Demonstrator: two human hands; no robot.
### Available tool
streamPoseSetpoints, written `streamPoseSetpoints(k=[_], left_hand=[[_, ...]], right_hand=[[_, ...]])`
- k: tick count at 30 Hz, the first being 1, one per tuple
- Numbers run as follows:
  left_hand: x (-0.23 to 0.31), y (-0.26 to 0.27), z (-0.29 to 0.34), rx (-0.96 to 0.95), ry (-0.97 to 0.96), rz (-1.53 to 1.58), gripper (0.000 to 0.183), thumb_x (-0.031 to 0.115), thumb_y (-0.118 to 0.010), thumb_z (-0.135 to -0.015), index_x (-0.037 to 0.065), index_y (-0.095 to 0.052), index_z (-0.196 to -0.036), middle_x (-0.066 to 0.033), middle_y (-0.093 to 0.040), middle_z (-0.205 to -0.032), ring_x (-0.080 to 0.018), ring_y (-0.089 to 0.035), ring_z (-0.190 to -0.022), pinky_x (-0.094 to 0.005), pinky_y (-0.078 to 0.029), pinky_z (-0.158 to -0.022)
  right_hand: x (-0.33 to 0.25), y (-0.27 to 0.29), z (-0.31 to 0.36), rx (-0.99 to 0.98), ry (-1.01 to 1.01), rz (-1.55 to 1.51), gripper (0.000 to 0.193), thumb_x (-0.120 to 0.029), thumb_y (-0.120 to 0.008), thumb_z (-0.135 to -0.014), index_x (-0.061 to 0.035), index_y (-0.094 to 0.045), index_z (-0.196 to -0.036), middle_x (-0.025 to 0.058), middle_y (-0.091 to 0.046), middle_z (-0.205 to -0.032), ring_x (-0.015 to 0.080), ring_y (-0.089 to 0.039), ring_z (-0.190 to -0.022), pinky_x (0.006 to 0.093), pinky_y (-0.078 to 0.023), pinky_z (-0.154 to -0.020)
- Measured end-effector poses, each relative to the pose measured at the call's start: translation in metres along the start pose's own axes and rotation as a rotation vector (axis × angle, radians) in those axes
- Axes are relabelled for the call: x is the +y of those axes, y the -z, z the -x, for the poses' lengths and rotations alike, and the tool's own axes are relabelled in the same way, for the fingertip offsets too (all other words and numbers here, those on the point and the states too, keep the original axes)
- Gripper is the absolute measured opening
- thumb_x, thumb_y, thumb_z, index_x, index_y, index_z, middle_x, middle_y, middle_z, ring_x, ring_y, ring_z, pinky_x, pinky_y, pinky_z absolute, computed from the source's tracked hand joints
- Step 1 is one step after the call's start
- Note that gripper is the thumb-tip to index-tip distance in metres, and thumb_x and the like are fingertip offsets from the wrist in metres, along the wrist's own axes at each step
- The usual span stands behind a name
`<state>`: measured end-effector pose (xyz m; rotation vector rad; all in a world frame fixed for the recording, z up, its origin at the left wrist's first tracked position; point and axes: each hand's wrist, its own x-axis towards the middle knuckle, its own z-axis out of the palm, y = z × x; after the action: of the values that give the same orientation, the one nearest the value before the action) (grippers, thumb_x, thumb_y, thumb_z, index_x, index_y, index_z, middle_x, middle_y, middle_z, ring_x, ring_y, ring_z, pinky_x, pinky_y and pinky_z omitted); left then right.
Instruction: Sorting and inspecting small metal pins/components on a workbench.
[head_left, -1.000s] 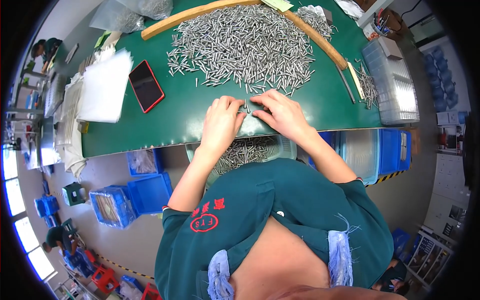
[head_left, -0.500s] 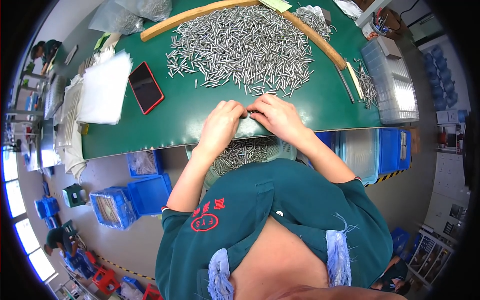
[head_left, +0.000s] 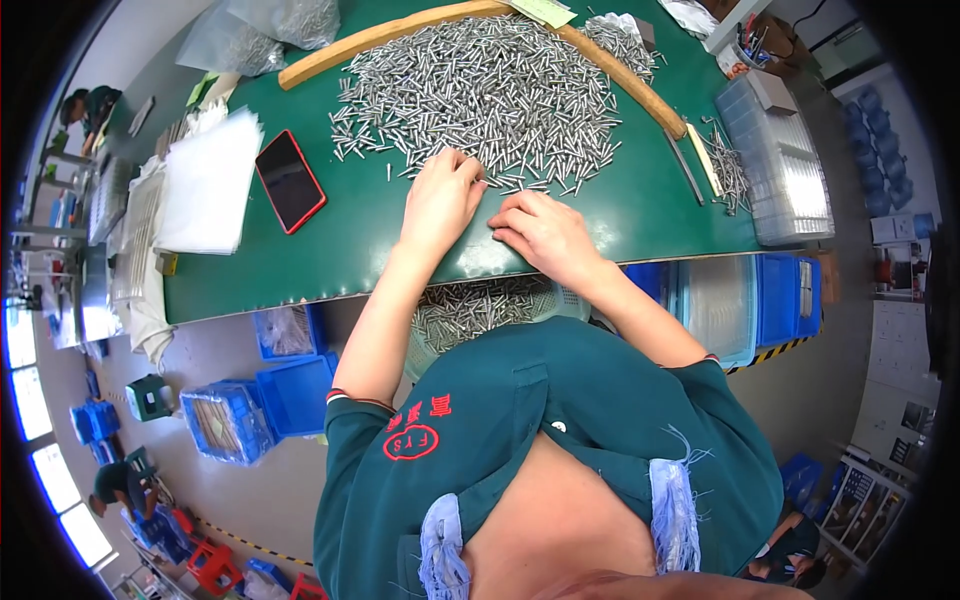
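Note:
A broad heap of small silvery metal pins [head_left: 480,95] covers the middle of the green table [head_left: 370,250]. At the near edge of that heap is my left hand [head_left: 440,198], its fingers bent and closed at the tips beside the pins. Whatever it pinches, if anything, is hidden. Just to the right and nearer to me, my right hand [head_left: 543,232] rests low over the tabletop with curled fingers; I cannot make out anything in them. Beneath the table edge, in front of my body, a pale green basket [head_left: 420,358] holds many more pins.
Curved wooden strips [head_left: 400,28] border the heap at the back and right. A red-edged phone [head_left: 291,182] and white sheets [head_left: 208,185] lie to the left. Clear plastic trays [head_left: 775,170] are stacked at the right, beside loose hardware [head_left: 728,170]. Blue crates [head_left: 300,390] stand below.
My left hand has moved away from me, from beside the right hand up to the pins' near edge. The right hand has shifted slightly left and stays near the table's front.

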<state>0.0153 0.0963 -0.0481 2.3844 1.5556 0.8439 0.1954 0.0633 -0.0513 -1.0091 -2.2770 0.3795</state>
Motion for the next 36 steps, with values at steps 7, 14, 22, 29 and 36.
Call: streamPoseSetpoints(k=[7,14,22,29,36], left_hand=[[0.020,0.017,0.032,-0.095,0.092,-0.003,0.014,0.013,-0.066,-0.078,0.005,-0.060,-0.089,-0.0110,-0.054,-0.091,-0.0296,-0.055,-0.087,-0.0395,-0.046,-0.076],[0.016,0.018,0.046,-0.071,0.016,-0.040,0.016,0.008,-0.062,-0.080,0.004,-0.062,-0.095,-0.0100,-0.056,-0.091,-0.0284,-0.056,-0.087,-0.0380,-0.047,-0.077],[0.029,0.021,0.049,-0.038,0.088,0.103,0.011,0.004,-0.063,-0.078,0.005,-0.059,-0.088,-0.0100,-0.056,-0.088,-0.0289,-0.057,-0.083,-0.0381,-0.047,-0.074],[0.016,0.022,0.047,-0.132,-0.039,0.045,0.012,0.001,-0.060,-0.077,0.004,-0.056,-0.087,-0.0101,-0.056,-0.089,-0.0292,-0.056,-0.086,-0.0379,-0.047,-0.074],[0.022,0.030,0.051,-0.120,0.125,0.091,0.015,0.004,-0.062,-0.079,0.004,-0.058,-0.093,-0.0106,-0.056,-0.089,-0.0280,-0.057,-0.086,-0.0378,-0.047,-0.076]], right_hand=[[0.002,0.002,0.002,0.012,-0.027,0.008,0.015,-0.019,-0.069,-0.076,-0.0109,-0.064,-0.087,0.0006,-0.057,-0.087,0.0212,-0.060,-0.082,0.0341,-0.050,-0.069],[-0.001,0.000,-0.004,0.034,-0.015,0.025,0.017,-0.020,-0.069,-0.076,-0.0099,-0.064,-0.089,0.0012,-0.057,-0.090,0.0212,-0.059,-0.082,0.0341,-0.049,-0.068],[-0.005,0.007,-0.006,-0.012,-0.038,-0.015,0.019,-0.020,-0.070,-0.077,-0.0114,-0.065,-0.093,0.0010,-0.058,-0.093,0.0207,-0.060,-0.084,0.0326,-0.050,-0.068],[0.001,0.001,-0.007,-0.077,0.029,0.074,0.025,-0.023,-0.071,-0.076,-0.0130,-0.063,-0.098,0.0014,-0.058,-0.096,0.0206,-0.059,-0.088,0.0323,-0.050,-0.071],[-0.003,0.012,-0.005,-0.115,-0.057,-0.036,0.036,-0.025,-0.072,-0.076,-0.0103,-0.061,-0.107,0.0050,-0.056,-0.105,0.0233,-0.059,-0.093,0.0344,-0.050,-0.077]])
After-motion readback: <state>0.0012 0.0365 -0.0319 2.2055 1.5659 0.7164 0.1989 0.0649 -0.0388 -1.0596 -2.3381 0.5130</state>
